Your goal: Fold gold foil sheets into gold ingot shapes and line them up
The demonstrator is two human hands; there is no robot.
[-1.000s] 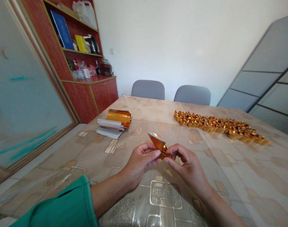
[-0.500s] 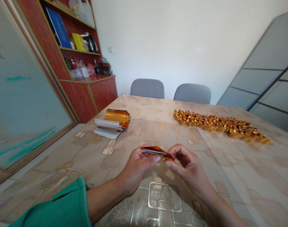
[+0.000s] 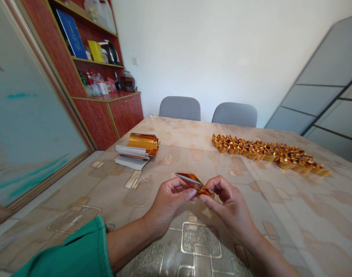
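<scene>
Held between my left hand [image 3: 168,197] and my right hand [image 3: 229,204] is a small folded piece of gold-orange foil paper [image 3: 193,183], its pale reverse showing along one edge. Fingertips of both hands pinch it above the table. Beyond my hands, a curled stack of the same foil [image 3: 143,143] rests on white paper sheets [image 3: 131,162]. Further right lies a long heap of folded gold foil ingots [image 3: 265,154], apart from my hands. The patterned tablecloth [image 3: 280,215] lies beneath everything.
A red-brown cabinet [image 3: 106,115] with cluttered shelves stands beyond the table's far left corner. Two grey chairs [image 3: 180,108] stand at the far edge. A glass sliding door [image 3: 34,115] is at left, and a grey-framed panel [image 3: 317,96] leans at right.
The foil piece has tilted, its left end rising from the nearly flat position of half a second ago. It now sits more folded between my fingertips. The view has shifted only slightly.
</scene>
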